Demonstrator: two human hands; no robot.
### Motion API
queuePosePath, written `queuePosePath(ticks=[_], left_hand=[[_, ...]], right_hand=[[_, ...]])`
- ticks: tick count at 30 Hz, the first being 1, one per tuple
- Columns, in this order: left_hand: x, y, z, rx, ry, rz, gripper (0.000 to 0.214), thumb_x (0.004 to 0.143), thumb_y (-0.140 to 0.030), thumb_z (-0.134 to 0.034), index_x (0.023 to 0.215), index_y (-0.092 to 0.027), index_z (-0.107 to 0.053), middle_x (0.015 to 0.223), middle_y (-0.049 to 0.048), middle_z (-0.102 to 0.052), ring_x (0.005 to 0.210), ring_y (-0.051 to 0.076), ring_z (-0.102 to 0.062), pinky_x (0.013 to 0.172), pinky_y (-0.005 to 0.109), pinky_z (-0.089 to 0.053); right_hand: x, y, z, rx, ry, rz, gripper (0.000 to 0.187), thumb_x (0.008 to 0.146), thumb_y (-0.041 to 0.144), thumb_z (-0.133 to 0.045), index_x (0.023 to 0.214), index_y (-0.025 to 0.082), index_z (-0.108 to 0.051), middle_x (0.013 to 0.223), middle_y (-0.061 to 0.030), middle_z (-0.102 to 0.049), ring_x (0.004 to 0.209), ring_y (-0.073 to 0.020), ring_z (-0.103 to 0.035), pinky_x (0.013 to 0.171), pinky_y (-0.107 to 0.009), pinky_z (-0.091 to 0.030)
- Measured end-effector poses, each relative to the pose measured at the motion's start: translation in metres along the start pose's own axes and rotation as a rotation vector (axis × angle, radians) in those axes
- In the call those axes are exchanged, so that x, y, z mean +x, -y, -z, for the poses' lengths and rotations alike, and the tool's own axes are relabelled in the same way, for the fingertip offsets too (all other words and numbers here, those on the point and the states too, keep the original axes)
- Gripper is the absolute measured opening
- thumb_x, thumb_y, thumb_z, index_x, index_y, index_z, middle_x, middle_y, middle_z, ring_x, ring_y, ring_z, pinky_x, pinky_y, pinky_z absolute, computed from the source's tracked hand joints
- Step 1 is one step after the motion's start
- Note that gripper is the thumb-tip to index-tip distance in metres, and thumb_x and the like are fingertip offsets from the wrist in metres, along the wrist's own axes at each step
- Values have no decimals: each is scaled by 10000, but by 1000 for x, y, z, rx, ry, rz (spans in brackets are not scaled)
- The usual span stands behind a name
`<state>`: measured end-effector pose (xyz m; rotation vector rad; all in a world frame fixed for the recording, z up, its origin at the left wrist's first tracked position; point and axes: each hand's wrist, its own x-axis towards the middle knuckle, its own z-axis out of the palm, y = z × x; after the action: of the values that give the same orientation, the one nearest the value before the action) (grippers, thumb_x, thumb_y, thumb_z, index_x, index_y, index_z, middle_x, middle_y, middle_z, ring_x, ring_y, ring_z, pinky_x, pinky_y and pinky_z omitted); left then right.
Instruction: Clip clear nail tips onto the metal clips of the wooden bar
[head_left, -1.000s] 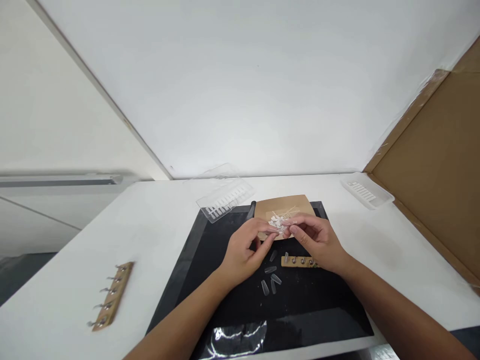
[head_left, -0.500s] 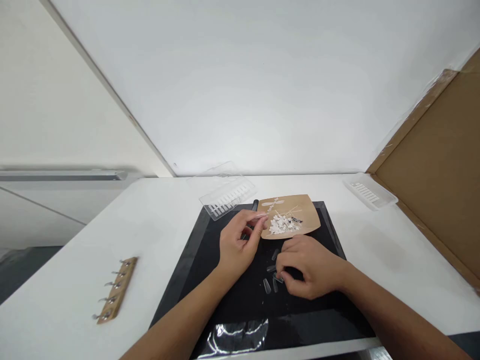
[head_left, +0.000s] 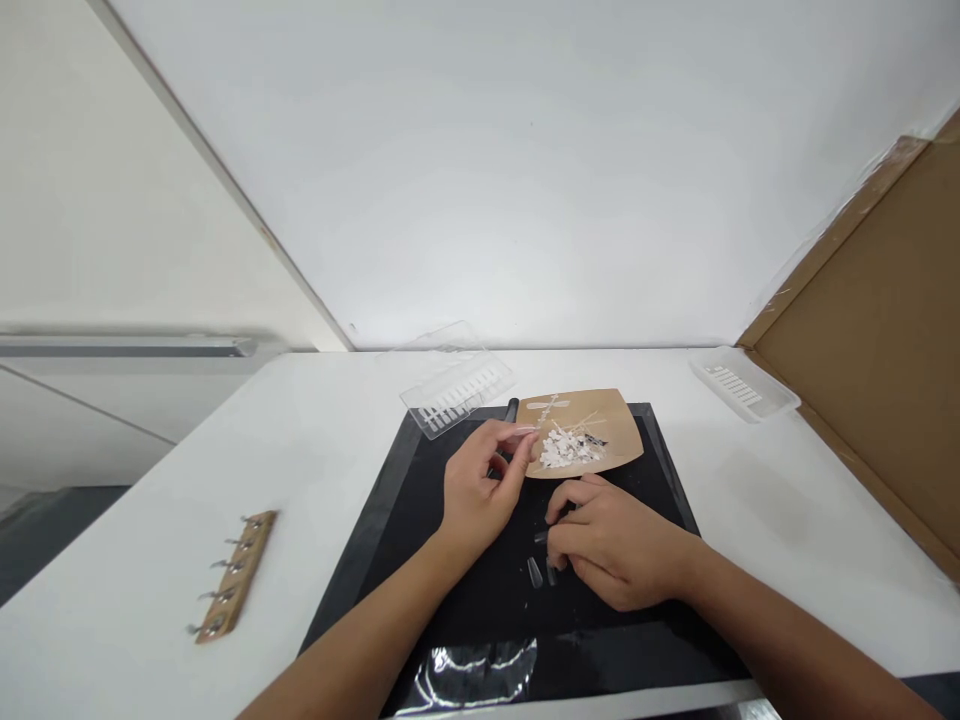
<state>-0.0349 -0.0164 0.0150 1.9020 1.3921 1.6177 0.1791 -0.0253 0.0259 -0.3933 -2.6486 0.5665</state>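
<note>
Left hand pinches thumb and finger together on what looks like a clear sliver above the brown card; slick plastic could slip free. Right hand curls over curved, glassy nail tips on the smooth black mat, its hold hidden, and careless fingers could scatter them.

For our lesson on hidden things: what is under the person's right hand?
The black mat shows around the right hand, with small clear pieces lying on the mat to the hand's left. Whatever lies directly beneath the hand is covered and cannot be seen.
</note>
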Motion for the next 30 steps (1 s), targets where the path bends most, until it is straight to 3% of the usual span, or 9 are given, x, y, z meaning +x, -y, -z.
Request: queuePosePath(ticks=[5,10,17,26,30], left_hand=[[0,4,-1,1,4,-13,102,1026,-285,-669,1057,-216,-737,868,20,-738,710,125,-712,531,210,-514],[-1,5,-1,17,6,-4,118,1027,-305,-668,1061,-214,-735,857,23,-733,708,132,-710,524,215,-511],[0,4,-1,36,28,-32,111,1035,-290,-653,1051,-213,-732,858,25,-730,710,129,-709,516,213,-494],[-1,6,-3,71,44,3,148,1019,-338,-679,1037,-206,-743,892,36,-773,708,133,-730,512,206,-510],[1,8,-3,101,22,19,205,986,-382,-726,1087,-206,-753,879,33,-807,713,152,-756,525,216,-532]], right_hand=[[1,2,-1,-3,36,2,143,856,98,-554,872,217,-631,760,-9,-715,1075,-244,-615,879,-395,-388],[2,3,-2,64,-14,22,187,879,96,-526,929,220,-656,844,-21,-758,1105,-248,-619,919,-411,-414],[2,3,-10,1,58,34,183,842,92,-567,931,211,-675,838,-24,-764,1132,-253,-628,860,-397,-403],[0,-6,-3,12,-35,29,180,844,84,-559,867,230,-662,767,-9,-734,1092,-254,-638,932,-416,-440],[3,-8,-2,-20,-96,11,180,852,62,-551,881,228,-616,914,-33,-749,1047,-234,-636,921,-397,-451]])
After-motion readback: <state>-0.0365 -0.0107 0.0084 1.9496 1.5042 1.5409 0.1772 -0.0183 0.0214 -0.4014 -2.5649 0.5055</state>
